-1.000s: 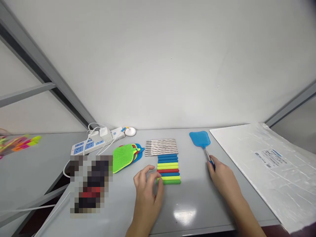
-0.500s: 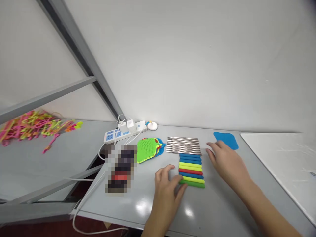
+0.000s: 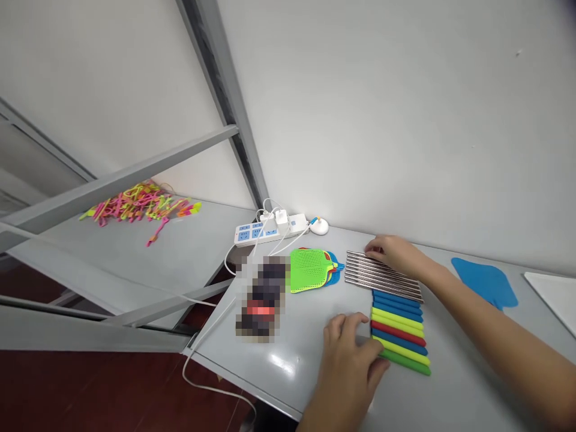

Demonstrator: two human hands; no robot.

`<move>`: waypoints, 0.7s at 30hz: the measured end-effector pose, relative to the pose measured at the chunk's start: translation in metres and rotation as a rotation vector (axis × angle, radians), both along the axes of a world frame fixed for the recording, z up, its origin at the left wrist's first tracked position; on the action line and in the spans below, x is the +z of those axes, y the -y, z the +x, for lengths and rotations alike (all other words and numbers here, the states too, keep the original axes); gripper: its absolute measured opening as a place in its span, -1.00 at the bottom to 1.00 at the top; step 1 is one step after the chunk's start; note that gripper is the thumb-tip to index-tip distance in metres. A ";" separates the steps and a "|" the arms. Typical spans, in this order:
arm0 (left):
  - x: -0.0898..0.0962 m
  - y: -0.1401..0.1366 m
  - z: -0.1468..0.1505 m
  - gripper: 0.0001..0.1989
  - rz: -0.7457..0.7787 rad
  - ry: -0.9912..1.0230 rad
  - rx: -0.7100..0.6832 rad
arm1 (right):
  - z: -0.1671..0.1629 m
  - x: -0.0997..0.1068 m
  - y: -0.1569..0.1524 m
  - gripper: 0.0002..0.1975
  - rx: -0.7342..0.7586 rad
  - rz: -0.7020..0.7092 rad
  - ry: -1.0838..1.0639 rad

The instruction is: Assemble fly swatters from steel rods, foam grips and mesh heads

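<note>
My left hand (image 3: pixel 348 360) rests at the left ends of a row of coloured tubes (image 3: pixel 398 341), fingers apart, thumb and a fingertip by the nearest yellow and green ones. It appears to hold nothing. Blue, yellow, red and green tubes lie side by side. Just beyond them is a row of thin shiny metal rods (image 3: pixel 382 279). My right hand (image 3: pixel 392 254) reaches over the far edge of these rods, its bent fingertips pinched at the farthest rod; the exact contact is partly hidden by the hand.
Left of the rods lies a stack of mesh fly-swatter heads (image 3: pixel 310 270). A white power strip (image 3: pixel 270 230) with plugs and cables stands by the wall. A blue swatter head (image 3: pixel 486 281) lies right. Pink and yellow items (image 3: pixel 139 204) are heaped beyond the metal frame (image 3: pixel 225 90).
My right hand has moved left from beside the blue swatter head onto the metal rods. The left hand stays by the tubes. The view has swung left.
</note>
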State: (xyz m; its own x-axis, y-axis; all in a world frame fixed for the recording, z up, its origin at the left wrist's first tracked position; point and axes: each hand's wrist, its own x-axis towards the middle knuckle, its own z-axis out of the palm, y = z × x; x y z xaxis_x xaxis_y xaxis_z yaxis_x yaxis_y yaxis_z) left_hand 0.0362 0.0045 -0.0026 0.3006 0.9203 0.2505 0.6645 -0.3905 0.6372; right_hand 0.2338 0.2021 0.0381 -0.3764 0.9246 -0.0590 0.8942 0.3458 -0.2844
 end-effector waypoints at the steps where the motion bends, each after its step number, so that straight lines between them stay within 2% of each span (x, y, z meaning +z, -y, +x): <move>1: 0.000 0.000 0.000 -0.83 -0.003 -0.009 0.000 | 0.000 0.000 0.001 -0.76 0.008 0.001 0.002; 5: -0.003 -0.002 0.002 -0.77 0.017 -0.074 0.005 | -0.004 0.004 0.003 -0.80 -0.004 -0.006 0.037; 8: -0.005 -0.004 0.003 -0.76 0.088 -0.085 0.011 | -0.005 0.009 0.006 -0.68 -0.083 0.016 0.047; 10: -0.003 -0.005 0.002 -0.79 0.122 -0.049 -0.014 | -0.003 0.019 0.012 -0.64 -0.165 0.070 0.027; 12: 0.004 -0.003 -0.002 -0.84 0.131 0.028 -0.075 | 0.002 0.034 0.023 -0.70 -0.247 0.149 -0.020; 15: 0.018 0.001 -0.008 -0.90 0.107 0.158 -0.149 | 0.016 0.061 0.056 -0.82 -0.344 0.293 -0.145; 18: 0.030 0.006 -0.011 -0.95 0.115 0.273 -0.155 | 0.024 0.081 0.105 -0.86 -0.401 0.409 -0.310; 20: 0.033 0.009 -0.010 -0.95 0.147 0.347 -0.143 | 0.021 0.086 0.141 -0.90 -0.384 0.437 -0.518; 21: 0.033 0.011 -0.009 -0.95 0.162 0.367 -0.138 | 0.016 0.086 0.159 -0.93 -0.342 0.426 -0.776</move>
